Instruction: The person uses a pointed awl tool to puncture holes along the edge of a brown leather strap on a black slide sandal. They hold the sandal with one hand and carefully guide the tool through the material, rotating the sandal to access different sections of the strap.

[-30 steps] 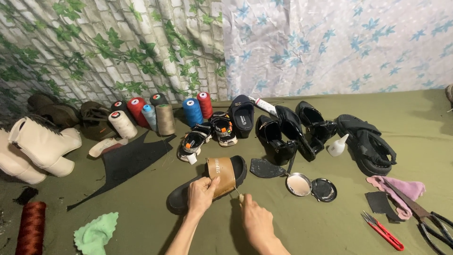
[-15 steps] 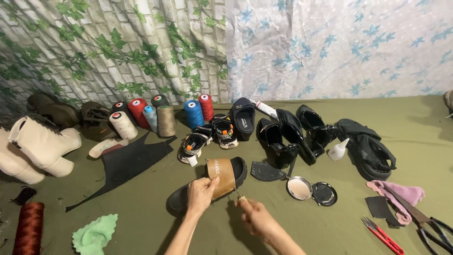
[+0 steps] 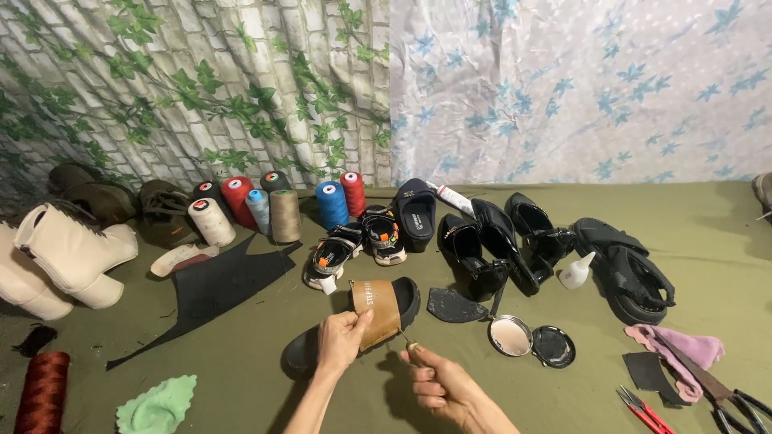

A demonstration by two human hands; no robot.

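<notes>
Left hand: the left hand [image 3: 342,341] is clenched on the near edge of the tan strap [image 3: 378,309] of a black slide sandal [image 3: 354,325], thumb on top.
Right hand: the right hand [image 3: 438,386] is pinched around a thin awl-like tool [image 3: 406,341] whose tip points at the strap; the fingers are curled closed on its handle.
Sandal: it lies on the green cloth floor [image 3: 241,378], near the centre, just in front of the person, with its toe end pointing far right.
Just right of the sandal: a loose dark sole piece [image 3: 452,305], then an open round tin [image 3: 511,335] with its black lid [image 3: 554,346] touching it.
Far centre: a pair of small sporty sandals [image 3: 354,245], a dark slipper [image 3: 414,210] and several black shoes [image 3: 490,249].
Right: a small white glue bottle [image 3: 576,272] beside a black chunky sandal [image 3: 631,269]; nearer, a pink rag [image 3: 683,354], red-handled snips [image 3: 643,410] and black scissors [image 3: 736,406].
Far left: a row of thread cones [image 3: 265,209] in white, red, blue and tan along the patterned curtain [image 3: 201,88].
Left: cream ankle boots [image 3: 60,257], a black leather sheet [image 3: 213,289], a dark red thread spool [image 3: 42,394] and a green rag [image 3: 157,406] near the bottom edge.
</notes>
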